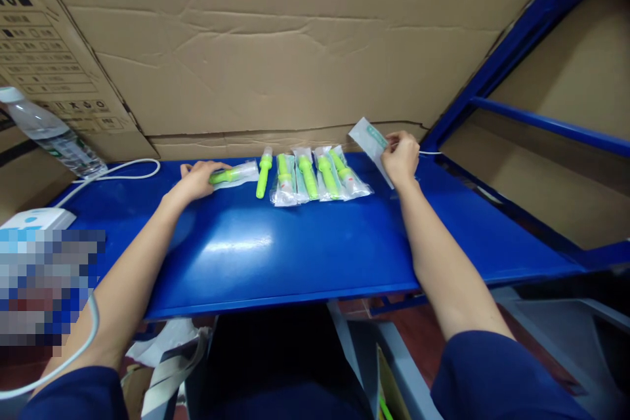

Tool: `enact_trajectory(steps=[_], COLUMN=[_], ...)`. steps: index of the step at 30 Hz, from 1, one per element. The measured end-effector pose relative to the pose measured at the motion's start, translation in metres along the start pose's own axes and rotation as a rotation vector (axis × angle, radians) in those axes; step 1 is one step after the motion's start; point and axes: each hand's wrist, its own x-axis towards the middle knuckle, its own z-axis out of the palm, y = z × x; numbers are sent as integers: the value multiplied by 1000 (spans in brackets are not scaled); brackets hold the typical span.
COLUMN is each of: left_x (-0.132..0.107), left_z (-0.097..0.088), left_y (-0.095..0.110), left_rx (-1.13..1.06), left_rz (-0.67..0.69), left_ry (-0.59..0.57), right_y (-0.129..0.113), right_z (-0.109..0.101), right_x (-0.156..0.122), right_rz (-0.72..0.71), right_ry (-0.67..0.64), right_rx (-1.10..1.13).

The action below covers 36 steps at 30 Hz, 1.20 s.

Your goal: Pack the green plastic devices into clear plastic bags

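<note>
My left hand (199, 178) is closed around the near end of a lime-green stick with a clear tip (233, 174), which lies in a clear plastic bag on the blue table. To the right, my right hand (401, 156) pinches a flat, translucent packet with a green printed strip (370, 139), tilted above the tabletop. Between my hands lies an unbagged lime-green stick (264, 174). Beside it sit several bagged sticks in a row, among them one bagged stick (284, 178) and another bagged stick (308, 174). The exact kind of these sticks is unclear.
The blue table (295, 249) runs up to a cardboard wall (295, 72). At left are a water bottle (54, 134), a white cable (132, 170) and a white device (42, 218). Blue metal bars (546, 125) frame the right. Grey bins (398, 354) stand below the front edge.
</note>
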Motion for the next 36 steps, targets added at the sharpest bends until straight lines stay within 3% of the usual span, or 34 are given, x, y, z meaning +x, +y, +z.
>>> enact_trajectory(steps=[4, 7, 10, 17, 20, 25, 30, 36], left_x=[-7, -9, -5, 8, 9, 7, 5, 11], left_z=[4, 9, 10, 15, 23, 27, 26, 35], left_y=[13, 29, 34, 26, 28, 23, 9, 0], left_rx=[34, 5, -34, -383, -462, -337, -254, -341], left_rz=[-160, -224, -185, 176, 244, 262, 173, 182], left_ry=[245, 184, 136, 98, 35, -99, -99, -89], right_y=[1, 0, 0, 2, 1, -7, -24, -41], right_z=[2, 2, 1, 1, 1, -3, -11, -23], right_x=[-1, -1, 0, 0, 0, 2, 5, 7], right_rz=[5, -2, -10, 6, -2, -19, -96, -138], right_ry=[-9, -18, -19, -26, -15, 10, 55, -22], right_rx=[-18, -40, -50, -50, -37, 0, -2, 39])
